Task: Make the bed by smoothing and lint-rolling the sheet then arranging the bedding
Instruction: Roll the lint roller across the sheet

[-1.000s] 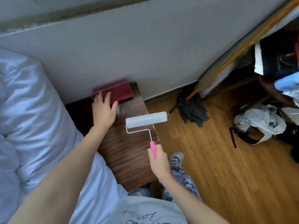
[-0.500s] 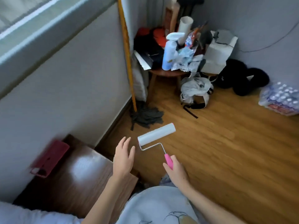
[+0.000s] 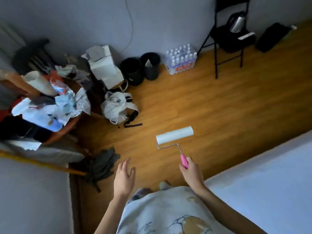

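bed (image 3: 263, 179) right | mop (image 3: 99, 164) left | bottles (image 3: 181, 62) by far wall

A single head-worn view looks steeply down from standing height onto the wooden floor (image 3: 211, 102). The bed (image 3: 263, 183) lies at four o'clock, the cluttered round surface (image 3: 67, 125) at nine, the wall (image 3: 160, 22) far off at twelve.

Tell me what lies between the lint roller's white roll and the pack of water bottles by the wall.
Only bare wooden floor shows between the lint roller and the pack of water bottles, in the head view.
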Demonstrator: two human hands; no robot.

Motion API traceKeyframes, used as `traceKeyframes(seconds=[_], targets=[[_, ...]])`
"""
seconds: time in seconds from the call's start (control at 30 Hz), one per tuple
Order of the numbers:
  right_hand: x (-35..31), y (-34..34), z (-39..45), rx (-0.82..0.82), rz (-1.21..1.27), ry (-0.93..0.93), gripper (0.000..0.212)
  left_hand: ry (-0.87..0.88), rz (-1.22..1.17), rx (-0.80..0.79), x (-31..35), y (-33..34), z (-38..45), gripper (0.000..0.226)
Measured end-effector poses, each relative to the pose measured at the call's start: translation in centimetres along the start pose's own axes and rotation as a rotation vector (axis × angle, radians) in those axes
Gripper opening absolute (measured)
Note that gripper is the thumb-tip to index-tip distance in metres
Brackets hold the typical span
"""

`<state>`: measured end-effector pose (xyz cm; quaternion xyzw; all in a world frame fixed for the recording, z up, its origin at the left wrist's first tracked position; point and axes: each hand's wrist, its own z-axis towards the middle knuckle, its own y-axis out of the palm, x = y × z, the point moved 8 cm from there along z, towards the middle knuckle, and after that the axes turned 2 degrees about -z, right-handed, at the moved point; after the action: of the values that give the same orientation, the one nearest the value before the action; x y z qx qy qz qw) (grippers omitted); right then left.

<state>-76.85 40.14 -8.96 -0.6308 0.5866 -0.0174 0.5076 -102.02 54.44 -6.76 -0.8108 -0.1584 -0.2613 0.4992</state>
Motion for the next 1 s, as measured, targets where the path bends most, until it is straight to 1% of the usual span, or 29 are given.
traceKeyframes(seconds=[0.1,0.17,0.3,0.37,0.5,0.6,0.73,0.87,1.0], targets=[[3.7,-1.9,-1.1,0.074,0.136,0.154,0.011,0.112,0.106,-0.188,3.2,3.2,2.3,0.046],[6.0,-2.9,-2.4,0.152,0.228,0.267,0.008,0.183,0.154,-0.317,5.3,5.5,3.9,0.046],[9.7,-4.2,-5.2,0.309,0.295,0.470,0.015,0.304,0.191,-0.549,9.3,9.5,6.6,0.046],[10.7,-4.3,-7.0,0.399,0.347,0.579,0.017,0.399,0.222,-0.655,11.0,11.3,7.4,0.044],[11.2,-2.9,-10.9,0.584,0.526,0.804,0.020,0.595,0.390,-0.869,13.1,13.8,8.1,0.045],[11.4,-1.0,-13.4,0.713,0.671,0.947,0.016,0.712,0.485,-0.966,14.5,15.4,9.0,0.044],[12.0,0.7,-17.0,0.808,0.751,1.107,0.016,0.782,0.579,-1.023,17.7,18.5,9.5,0.043],[13.7,1.5,-19.8,0.976,0.885,1.253,0.007,0.936,0.669,-1.095,23.0,23.4,6.7,0.043],[16.4,1.2,-20.0,1.111,1.023,1.353,0.012,1.087,0.711,-1.220,28.6,29.6,2.5,0.043]])
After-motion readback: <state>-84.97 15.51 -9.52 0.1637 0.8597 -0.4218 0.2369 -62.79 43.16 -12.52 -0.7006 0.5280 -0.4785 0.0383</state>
